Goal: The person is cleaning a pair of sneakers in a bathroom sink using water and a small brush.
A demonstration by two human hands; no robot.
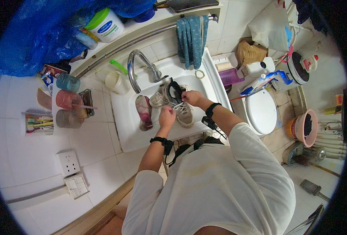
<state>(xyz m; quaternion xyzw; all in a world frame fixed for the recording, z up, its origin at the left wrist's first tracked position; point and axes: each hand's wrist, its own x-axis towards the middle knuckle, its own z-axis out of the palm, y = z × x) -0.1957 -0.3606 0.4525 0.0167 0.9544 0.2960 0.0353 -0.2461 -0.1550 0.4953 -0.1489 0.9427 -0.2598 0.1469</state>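
Note:
A pale sneaker [185, 119] with white laces [179, 106] and a dark, opened collar lies in the white sink [127, 143]. My right hand [193, 98] is closed at its upper right side, fingers pinching at the laces. Just left of the laces, my left hand [167, 116] is closed, and its fingers hide whatever they hold. Behind it rests a second pale sneaker [157, 100], partly covered. A pink and grey insole-shaped piece [144, 112] leans farther left in the basin.
A curved chrome faucet [132, 66] arches over the basin. Left of it stand a white mug [116, 82] and coloured cups [67, 99]. A blue towel [192, 41] hangs from the rail behind. To the right are a toilet [261, 112] and a pink bucket [309, 128].

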